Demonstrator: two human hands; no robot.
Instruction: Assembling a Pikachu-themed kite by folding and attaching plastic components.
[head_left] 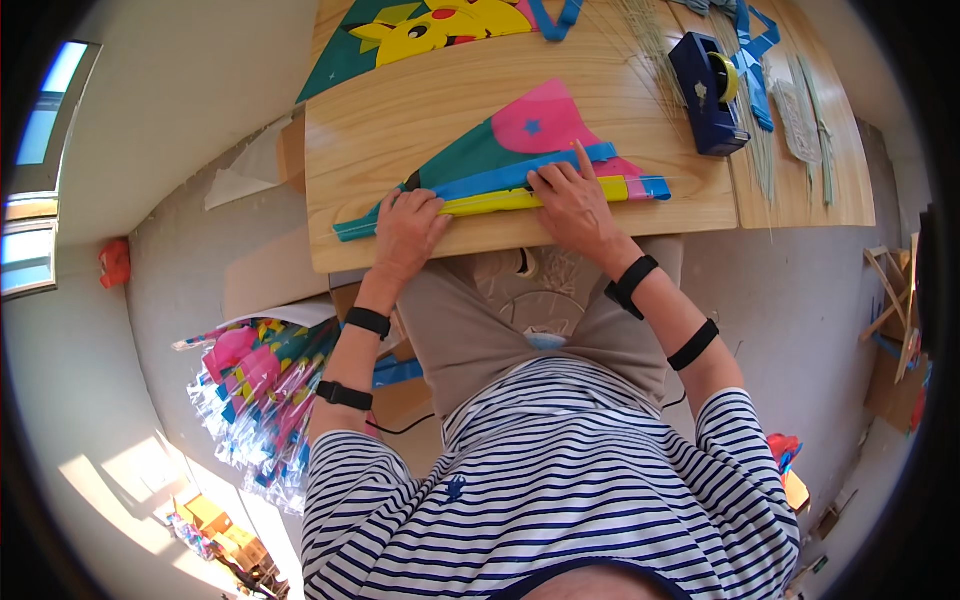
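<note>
A partly folded kite (460,160) of thin green, pink and yellow cloth lies across the near part of the wooden table. Its near edge is gathered into a long narrow fold, with a blue strip (490,178) and a yellow band (490,203) along it. My left hand (408,232) is closed on the fold towards its left end, fingers bent over the cloth. Further right, my right hand (580,208) grips the same fold, its index finger stretched out over the blue strip. Both thumbs are largely hidden.
On the table (370,125) stand a dark blue tape dispenser (703,95), thin sticks (765,160) and blue ribbons (757,90). A yellow cartoon-face cloth (440,35) lies at the far edge. Bundled colourful kites (265,380) in clear wrapping are below left.
</note>
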